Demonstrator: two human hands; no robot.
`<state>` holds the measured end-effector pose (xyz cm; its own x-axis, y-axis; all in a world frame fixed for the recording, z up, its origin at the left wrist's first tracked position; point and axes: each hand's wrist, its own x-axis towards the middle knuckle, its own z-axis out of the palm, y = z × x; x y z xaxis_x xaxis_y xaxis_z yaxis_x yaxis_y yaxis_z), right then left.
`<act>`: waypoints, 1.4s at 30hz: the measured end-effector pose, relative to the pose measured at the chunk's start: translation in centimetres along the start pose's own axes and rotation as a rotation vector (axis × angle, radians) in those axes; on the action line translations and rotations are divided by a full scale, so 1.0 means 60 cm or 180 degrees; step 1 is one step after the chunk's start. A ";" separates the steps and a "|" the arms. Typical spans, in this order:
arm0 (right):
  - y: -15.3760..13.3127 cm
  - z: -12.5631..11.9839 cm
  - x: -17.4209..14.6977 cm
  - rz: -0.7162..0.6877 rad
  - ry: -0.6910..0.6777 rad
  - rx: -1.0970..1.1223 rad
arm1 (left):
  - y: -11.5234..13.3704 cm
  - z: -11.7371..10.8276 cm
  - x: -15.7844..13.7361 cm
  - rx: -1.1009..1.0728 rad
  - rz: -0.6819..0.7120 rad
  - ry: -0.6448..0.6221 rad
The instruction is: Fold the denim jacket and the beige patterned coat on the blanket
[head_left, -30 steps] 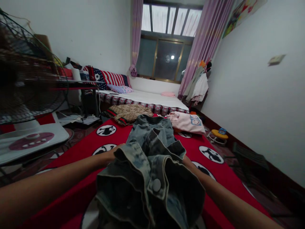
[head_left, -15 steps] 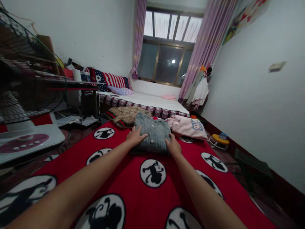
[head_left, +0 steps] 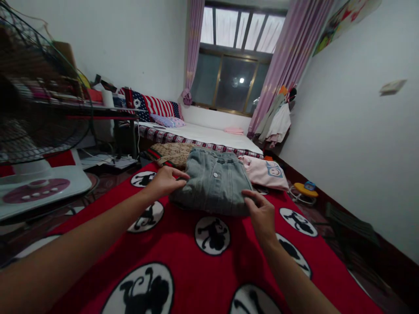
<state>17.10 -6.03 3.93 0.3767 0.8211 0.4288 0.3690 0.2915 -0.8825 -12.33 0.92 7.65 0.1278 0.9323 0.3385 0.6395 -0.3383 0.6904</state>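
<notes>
A folded light-blue denim garment (head_left: pixel 218 183) with a round metal button on its front lies across the red blanket (head_left: pixel 203 270). My left hand (head_left: pixel 166 179) pinches its left edge between thumb and fingers. On the opposite side, my right hand (head_left: pixel 261 211) is closed on the lower right edge, thumb and fingertips together on the cloth. Behind the denim to the left is a folded tan patterned garment (head_left: pixel 173 153) with green and red trim. A folded pink garment (head_left: pixel 262 171) with a blue smiley patch lies to the right, partly covered by the denim.
A fan (head_left: pixel 36 100) stands close on the left, beside a cluttered desk (head_left: pixel 108 109). Past the blanket is a low white-topped bed (head_left: pixel 196 130) under the window. A yellow stool (head_left: pixel 305 190) and a dark folding seat (head_left: pixel 353 226) stand on the right.
My hands have moved apart and shifted from the garment's top to its side edges. The denim looks wider, sits slightly nearer, and now shows one button instead of two.
</notes>
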 end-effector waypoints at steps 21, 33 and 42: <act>0.018 0.062 0.135 -0.0698 -0.0389 -0.1470 | 0.046 0.104 0.098 0.1228 0.0690 0.0495; 0.071 0.122 0.199 -0.0022 -0.0139 -0.2734 | -0.012 0.165 0.186 0.1585 0.0406 -0.0379; 0.096 0.127 0.194 0.0586 0.0191 -0.2612 | -0.061 0.189 0.173 0.1299 0.0115 0.0015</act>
<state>17.12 8.98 2.38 0.5275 0.7863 0.3218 0.7889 -0.3127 -0.5290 -4.78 13.28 1.37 0.1528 0.9198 0.3615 0.8830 -0.2913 0.3680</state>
